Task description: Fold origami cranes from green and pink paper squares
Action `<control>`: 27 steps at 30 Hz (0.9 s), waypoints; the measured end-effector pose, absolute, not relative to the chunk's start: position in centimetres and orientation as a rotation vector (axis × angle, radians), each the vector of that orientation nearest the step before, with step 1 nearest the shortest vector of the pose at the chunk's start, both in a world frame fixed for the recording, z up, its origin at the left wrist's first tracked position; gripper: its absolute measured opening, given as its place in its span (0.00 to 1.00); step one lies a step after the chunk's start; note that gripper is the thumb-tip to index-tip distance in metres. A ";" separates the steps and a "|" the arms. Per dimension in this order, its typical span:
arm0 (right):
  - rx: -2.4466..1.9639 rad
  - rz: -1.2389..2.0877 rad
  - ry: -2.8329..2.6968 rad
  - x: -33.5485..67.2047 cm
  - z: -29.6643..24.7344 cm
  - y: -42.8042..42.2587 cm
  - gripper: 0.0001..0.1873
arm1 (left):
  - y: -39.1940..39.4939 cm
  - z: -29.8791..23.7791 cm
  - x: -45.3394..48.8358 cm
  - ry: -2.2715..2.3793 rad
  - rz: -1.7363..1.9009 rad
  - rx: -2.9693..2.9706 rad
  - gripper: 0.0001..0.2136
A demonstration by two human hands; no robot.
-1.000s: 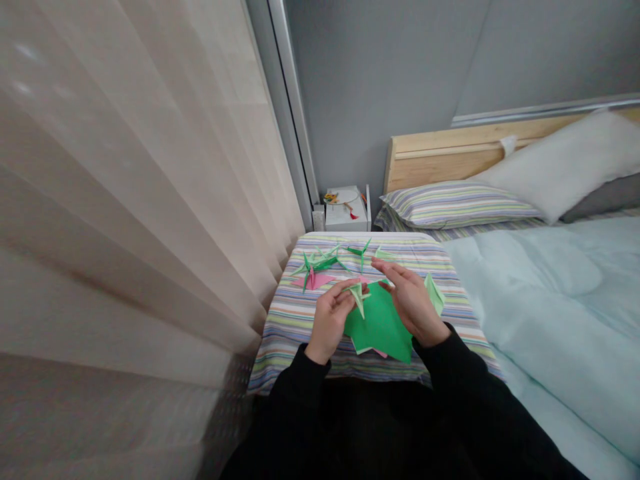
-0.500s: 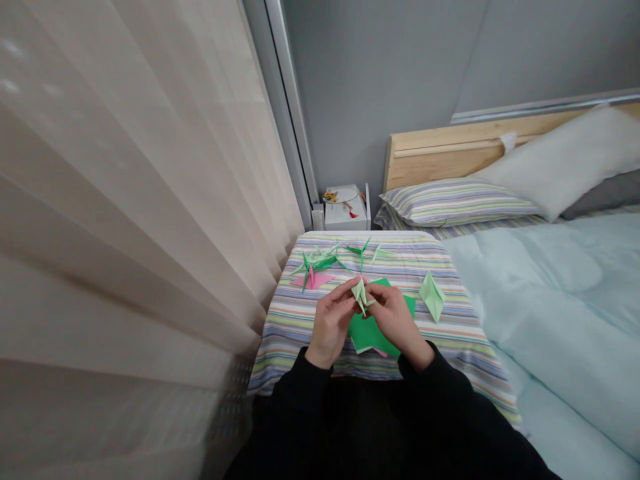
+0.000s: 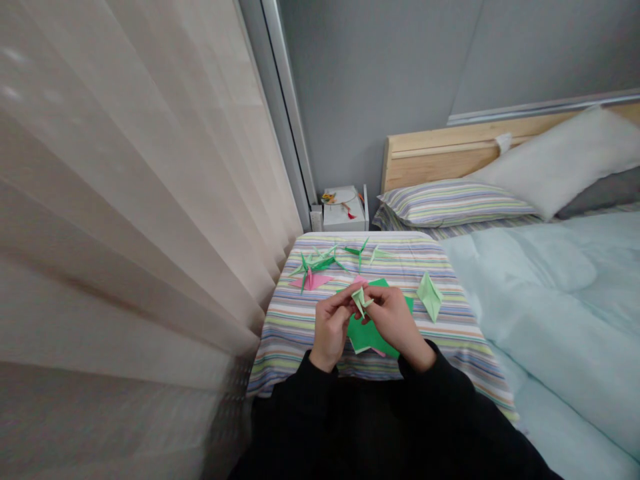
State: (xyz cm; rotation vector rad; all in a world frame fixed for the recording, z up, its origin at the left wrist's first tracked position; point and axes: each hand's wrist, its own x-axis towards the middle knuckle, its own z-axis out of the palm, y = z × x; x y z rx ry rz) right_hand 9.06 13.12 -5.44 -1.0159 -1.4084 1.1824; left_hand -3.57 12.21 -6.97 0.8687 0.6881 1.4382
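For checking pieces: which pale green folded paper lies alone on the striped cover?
The diamond-shaped one, beside the right hand; the other pale pieces lie among the far cranes or in the fingers.

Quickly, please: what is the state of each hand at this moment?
Left hand: closed, holding the light green folded paper.
Right hand: closed, holding the same paper.

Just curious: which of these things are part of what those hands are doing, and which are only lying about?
Part of the work:
the pale green folded paper, pinched by the left hand and right hand
green paper sheet
pale green folded piece
green origami cranes
pink origami crane

Just lying about:
white box
striped pillow
pale blue duvet
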 end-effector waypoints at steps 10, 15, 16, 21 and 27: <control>-0.972 1.404 -1.326 9.1 -4.1 12.8 0.16 | 10.1 -8.3 -2.2 0.590 1.424 0.569 0.14; -0.913 1.576 -1.260 10.3 -4.2 13.6 0.15 | 11.3 -7.3 -3.5 0.676 1.404 0.719 0.21; -0.919 1.615 -1.259 10.5 -4.3 13.7 0.16 | 11.7 -7.2 -3.8 0.709 1.404 0.777 0.21; -1.017 1.624 -1.338 10.9 -4.6 14.0 0.17 | 13.4 -7.2 -4.2 1.013 1.354 0.985 0.24; -1.132 1.591 -1.555 11.9 -4.2 13.9 0.13 | 13.5 -5.2 -5.0 1.062 1.116 1.421 0.15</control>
